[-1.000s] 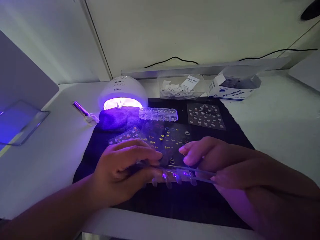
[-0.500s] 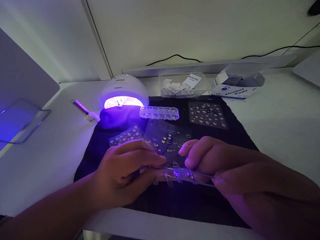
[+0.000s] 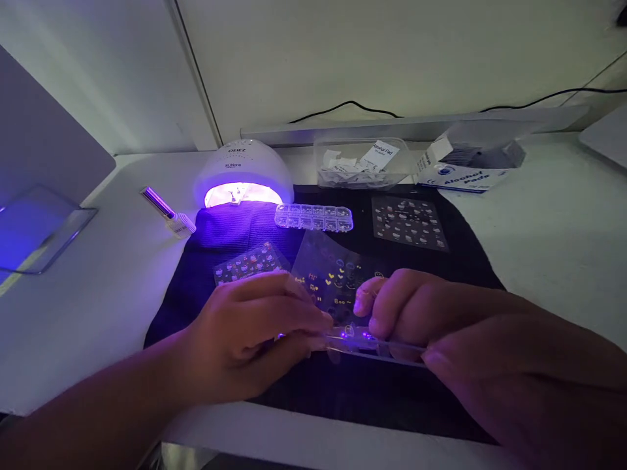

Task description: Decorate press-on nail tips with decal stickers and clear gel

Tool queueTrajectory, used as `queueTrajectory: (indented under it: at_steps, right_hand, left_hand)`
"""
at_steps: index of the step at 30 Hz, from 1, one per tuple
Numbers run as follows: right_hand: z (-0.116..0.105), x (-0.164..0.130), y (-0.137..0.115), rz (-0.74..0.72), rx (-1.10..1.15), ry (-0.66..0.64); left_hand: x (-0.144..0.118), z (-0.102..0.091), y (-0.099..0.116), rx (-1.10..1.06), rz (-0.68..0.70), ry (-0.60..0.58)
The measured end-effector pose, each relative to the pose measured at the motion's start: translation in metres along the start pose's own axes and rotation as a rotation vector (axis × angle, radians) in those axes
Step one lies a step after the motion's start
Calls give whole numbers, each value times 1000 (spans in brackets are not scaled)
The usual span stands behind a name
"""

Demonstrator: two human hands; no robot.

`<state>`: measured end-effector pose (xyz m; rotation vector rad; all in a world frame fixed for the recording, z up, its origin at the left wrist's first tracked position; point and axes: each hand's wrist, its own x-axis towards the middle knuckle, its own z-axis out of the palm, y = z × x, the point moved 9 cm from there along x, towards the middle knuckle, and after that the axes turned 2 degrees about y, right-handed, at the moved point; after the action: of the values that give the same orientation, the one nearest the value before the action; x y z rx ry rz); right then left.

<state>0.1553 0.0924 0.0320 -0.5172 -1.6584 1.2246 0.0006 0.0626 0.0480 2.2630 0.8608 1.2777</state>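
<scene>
White desk (image 3: 539,241) under dim violet light, black woven mat (image 3: 235,228) beyond left hand (image 3: 245,339), clear rigid nail-tip strip (image 3: 362,343) pinched between it and right hand (image 3: 441,320), glossy sticker sheet (image 3: 333,274) just behind.

My nail lamp (image 3: 243,175) glows at the mat's (image 3: 392,405) far left corner. Right of it sit a bead box (image 3: 314,217), a clear tub (image 3: 361,163) and a pad box (image 3: 465,168); left lies a brush (image 3: 168,213).
</scene>
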Motion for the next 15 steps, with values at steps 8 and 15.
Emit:
queueTrajectory:
  at_steps: [8, 15]
  right_hand:
    - [2, 4, -2, -62, 1, -103]
    - [5, -1, -2, -14, 12, -34]
  left_hand:
    - [1, 2, 2, -11, 2, -32]
    - [1, 4, 1, -26, -10, -56]
